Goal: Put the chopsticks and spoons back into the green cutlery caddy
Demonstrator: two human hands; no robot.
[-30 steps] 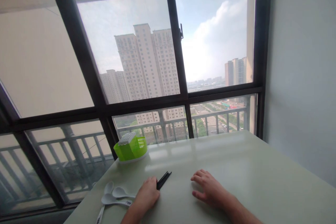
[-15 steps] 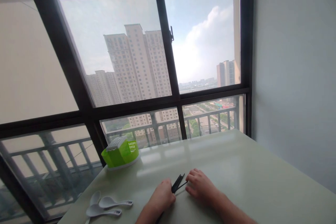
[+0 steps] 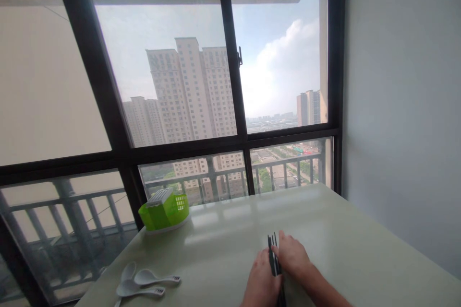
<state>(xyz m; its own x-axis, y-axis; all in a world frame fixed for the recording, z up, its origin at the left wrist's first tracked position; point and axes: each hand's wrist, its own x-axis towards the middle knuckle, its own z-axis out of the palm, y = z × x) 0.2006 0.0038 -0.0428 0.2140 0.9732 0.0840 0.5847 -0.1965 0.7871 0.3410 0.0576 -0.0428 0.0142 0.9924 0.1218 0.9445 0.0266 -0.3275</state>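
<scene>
A bundle of thin black chopsticks (image 3: 274,261) stands out between my two hands, its tips pointing away from me and slightly apart. My left hand (image 3: 261,278) is closed around the bundle from the left. Against its right side, my right hand (image 3: 293,256) has its fingers and thumb closed on the chopsticks near their far ends. The lower part of the bundle is partly covered by my hands, so how many sticks there are cannot be made out.
Several white spoons (image 3: 140,289) lie at the table's left front. A green utensil basket (image 3: 163,216) with a grey slotted part stands at the back left corner of the pale table (image 3: 223,240). Dark-framed windows (image 3: 180,146) rise behind, and a wall (image 3: 399,120) on the right.
Both hands have moved right and come together. The chopsticks, earlier slanted with one stick angled off towards my right hand, now point nearly straight ahead in a tighter bundle.
</scene>
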